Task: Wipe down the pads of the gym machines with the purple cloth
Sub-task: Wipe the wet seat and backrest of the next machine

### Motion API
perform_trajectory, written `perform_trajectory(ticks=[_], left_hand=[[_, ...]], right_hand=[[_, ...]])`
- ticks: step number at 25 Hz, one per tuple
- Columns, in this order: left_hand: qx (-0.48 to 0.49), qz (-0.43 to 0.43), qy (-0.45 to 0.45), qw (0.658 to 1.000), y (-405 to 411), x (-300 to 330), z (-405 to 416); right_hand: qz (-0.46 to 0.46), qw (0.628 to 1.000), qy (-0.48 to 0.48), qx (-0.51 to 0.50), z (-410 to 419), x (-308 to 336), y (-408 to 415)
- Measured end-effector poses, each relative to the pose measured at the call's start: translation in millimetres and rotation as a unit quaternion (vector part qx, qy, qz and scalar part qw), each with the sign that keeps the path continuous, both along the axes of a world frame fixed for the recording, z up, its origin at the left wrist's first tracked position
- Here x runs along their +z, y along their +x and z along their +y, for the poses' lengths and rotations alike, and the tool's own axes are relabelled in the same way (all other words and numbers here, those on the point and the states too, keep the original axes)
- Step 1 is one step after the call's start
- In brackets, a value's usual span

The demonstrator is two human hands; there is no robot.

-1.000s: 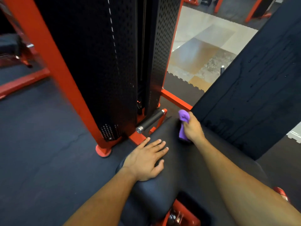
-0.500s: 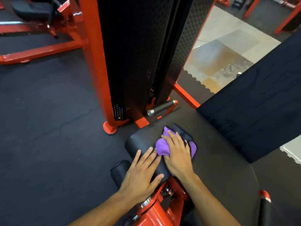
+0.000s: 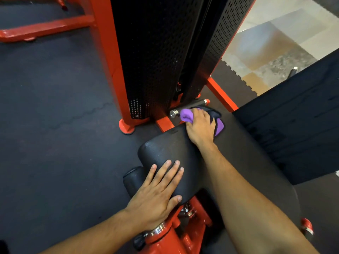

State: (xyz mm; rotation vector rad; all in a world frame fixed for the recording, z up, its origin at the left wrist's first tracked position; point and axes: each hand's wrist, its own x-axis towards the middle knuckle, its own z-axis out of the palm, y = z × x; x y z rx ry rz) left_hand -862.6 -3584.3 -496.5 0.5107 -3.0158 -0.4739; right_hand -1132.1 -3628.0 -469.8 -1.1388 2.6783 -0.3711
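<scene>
- Head view: the right hand (image 3: 200, 128) presses the cloth (image 3: 187, 115) onto the far end of the seat pad (image 3: 170, 149), fingers bent over the bunched purple fabric, which bulges out at the fingertips and again at the outer side of the hand (whether the thumb pinches it I cannot tell, but the fingers do curl round it).
- The left hand (image 3: 157, 193) lies flat on the near end of the same pad, fingers straight and spread, holding nothing; it reads as a brace.
- Just beyond the cloth sits a short steel peg (image 3: 189, 108) with a red tip, and behind that the black perforated shroud (image 3: 156, 61) on a red frame (image 3: 108, 57).
- To the right the back pad (image 3: 293, 116) rises, dark and streaked, apart from both hands.
- Below the left wrist the red seat post (image 3: 176, 233) and its chrome collar show; dark rubber floor (image 3: 55, 125) lies all around, with pale tiles (image 3: 271, 43) at the upper right.
- Progress, as I judge it: the wipe is under way on the seat pad, with the cloth at its far edge; no clear wet trail shows which part is finished.
- Left to do, by my guess: the near end under the left hand, possibly the back pad, and the pads of other machines (none of those pads shows here).
</scene>
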Motion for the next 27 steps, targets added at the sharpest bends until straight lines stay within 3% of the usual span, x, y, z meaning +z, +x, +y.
perform_trajectory(ticks=[3, 6, 9, 11, 13, 16, 18, 23, 27], left_hand=[[-0.008, -0.005, 0.006, 1.000, -1, -3, -2], [-0.028, -0.035, 0.038, 0.998, -3, 6, -4], [-0.028, -0.051, 0.130, 0.990, -3, 26, -7], [-0.044, -0.016, 0.183, 0.982, 15, 38, 3], [-0.111, 0.031, 0.170, 0.979, 41, 39, 25], [-0.156, 0.073, 0.155, 0.973, 64, 29, 44], [-0.149, 0.078, 0.159, 0.973, 61, 27, 40], [-0.161, 0.044, 0.154, 0.974, 59, 32, 39], [-0.156, 0.069, 0.134, 0.976, 57, 31, 37]], right_hand=[[-0.028, 0.993, -0.053, 0.101, 38, -1, 34], [-0.124, 0.967, -0.116, 0.192, 78, 14, 39], [-0.164, 0.966, -0.147, 0.134, 109, 46, 42], [-0.157, 0.969, -0.160, 0.107, 129, 55, 67], [-0.146, 0.967, -0.134, 0.159, 134, 48, 96], [-0.020, 0.983, -0.029, 0.182, 110, 25, 126], [0.020, 0.987, -0.025, 0.159, 77, 19, 124], [0.008, 0.989, -0.053, 0.139, 18, 19, 91], [-0.012, 0.979, -0.081, 0.188, 91, 11, 98]])
